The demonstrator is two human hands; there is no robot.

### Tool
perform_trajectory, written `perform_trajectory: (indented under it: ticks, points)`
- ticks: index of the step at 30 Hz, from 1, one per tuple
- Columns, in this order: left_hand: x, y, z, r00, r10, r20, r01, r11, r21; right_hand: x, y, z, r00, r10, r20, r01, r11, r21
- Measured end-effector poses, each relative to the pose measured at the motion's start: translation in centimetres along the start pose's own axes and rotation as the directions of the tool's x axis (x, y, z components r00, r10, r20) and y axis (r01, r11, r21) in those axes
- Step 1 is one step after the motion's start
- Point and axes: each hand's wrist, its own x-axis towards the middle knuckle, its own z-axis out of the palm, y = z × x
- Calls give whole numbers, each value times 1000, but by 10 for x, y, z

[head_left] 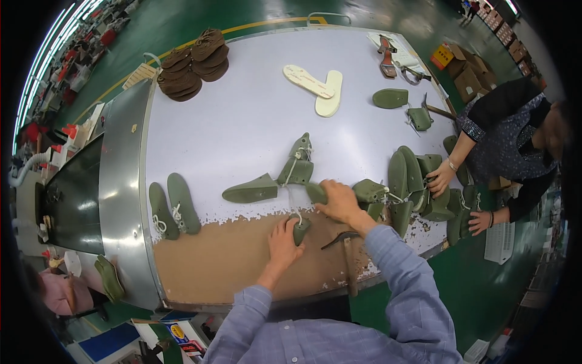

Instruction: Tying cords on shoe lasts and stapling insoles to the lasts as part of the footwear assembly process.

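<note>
My left hand (284, 247) grips a green shoe last piece (301, 232) standing on the worn brown part of the table; a white cord runs up from it. Just to the right, my right hand (341, 203) is closed over another green shoe last (316, 193), its fingers covering much of it. Beyond my hands lie a long green last (250, 190) on its side and an upper last piece (299, 164) with white cord tied about it. A hammer (350, 264) rests below my right wrist, partly beside my sleeve.
More green lasts (398, 173) crowd the right side, where a co-worker's hands (441, 179) touch them. A pair of lasts (185, 203) lies at left. Farther back are brown shoe pieces (180, 79), cream insoles (329, 100) and a brown sandal (387, 57). A metal surface (124, 182) adjoins the table's left edge.
</note>
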Motion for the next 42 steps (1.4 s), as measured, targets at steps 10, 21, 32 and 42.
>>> perform_trajectory:
  ticks: [10,21,32,42]
  points:
    - [-44,-56,-27,994,-55,-92,56,998,10,-17,48,-186,598,676,-432,294,316,902]
    - [32,-34,-100,947,188,-259,-135,968,209,19,-43,-39,808,131,-574,40,961,275]
    - [131,-4,-89,986,-157,52,148,978,149,-57,-119,125,925,334,180,-342,533,774]
    - [176,-34,-72,892,-250,378,452,540,-710,-66,-101,112,763,95,640,-636,-72,769]
